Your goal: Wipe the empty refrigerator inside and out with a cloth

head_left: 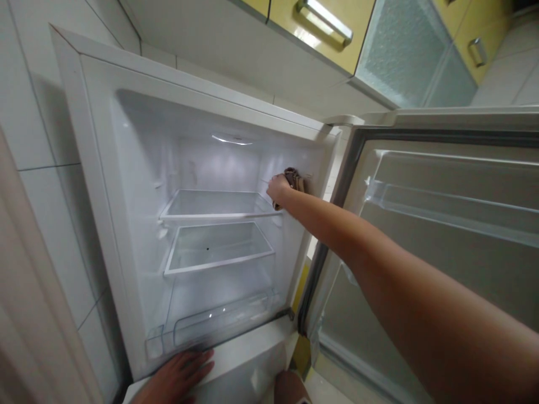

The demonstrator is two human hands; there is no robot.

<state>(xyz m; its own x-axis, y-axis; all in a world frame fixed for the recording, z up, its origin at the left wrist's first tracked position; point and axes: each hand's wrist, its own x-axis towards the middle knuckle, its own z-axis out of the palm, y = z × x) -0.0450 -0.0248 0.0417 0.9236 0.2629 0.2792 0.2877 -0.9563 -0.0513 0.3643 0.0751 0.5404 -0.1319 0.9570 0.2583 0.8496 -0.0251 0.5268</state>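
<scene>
Inside the open fridge (96, 168), my right hand (278, 189) reaches to the right inner wall, above the upper glass shelf (214, 205). It is closed around a brown patterned cloth (298, 182), which lies against that wall and is partly hidden by the hand and forearm. Low in front, my left hand (179, 376) rests with fingers stretched out on the white ledge (248, 350) below the fridge opening. Between them are the lower glass shelf (221, 247), with a small dark spot on it, and a clear drawer (223, 320) at the bottom.
The fridge door (421, 269) stands open on the right, with a clear door rack (450, 210) across it. Yellow cabinets (324, 33) with metal handles hang overhead. A tiled wall (37, 112) runs close along the left. My knee (290, 387) shows at the bottom.
</scene>
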